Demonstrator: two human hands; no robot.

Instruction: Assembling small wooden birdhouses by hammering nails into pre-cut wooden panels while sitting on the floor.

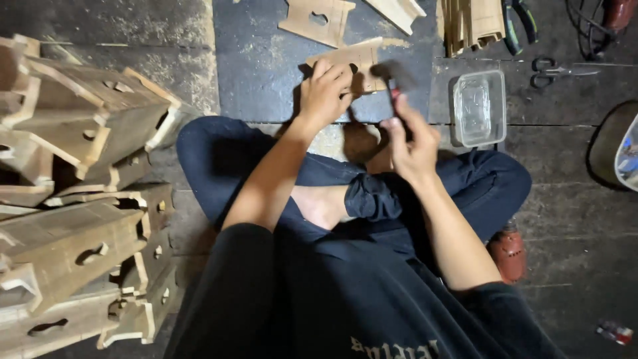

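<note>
Workpiece: a flat wooden piece (359,63) with a cut-out slot lies on the dark floor in front of the person's crossed legs, just beyond the knees.
Left hand: the left hand (323,93) rests on top of the wooden piece, fingers curled down and pressing its near edge; it pins the piece rather than lifting it.
Right hand: the right hand (411,143) is raised just right of the piece, fingers closed round the handle of a small hammer (393,74); the head is motion-blurred, a dark smear above the right end of the piece. The handle shows a red part near the fingers.
Contact: whether the hammer head touches the wood cannot be told from the blur.
Near surroundings: a clear plastic box (478,108) sits just right of the hammer on the floor; what it holds is too faint to make out.
Further back: a second cut wooden piece (318,20) lies beyond the workpiece; a bundle of wooden slats (470,23) lies at top right, with pliers (520,23) beside it and scissors (550,70) further right.
Left side: a stack of finished wooden boxes (80,199) with slotted sides is piled by the person's left knee.
Right side: a reddish power tool (508,252) lies by the right thigh.
Posture: seated cross-legged, dark trousers, dark top.
</note>
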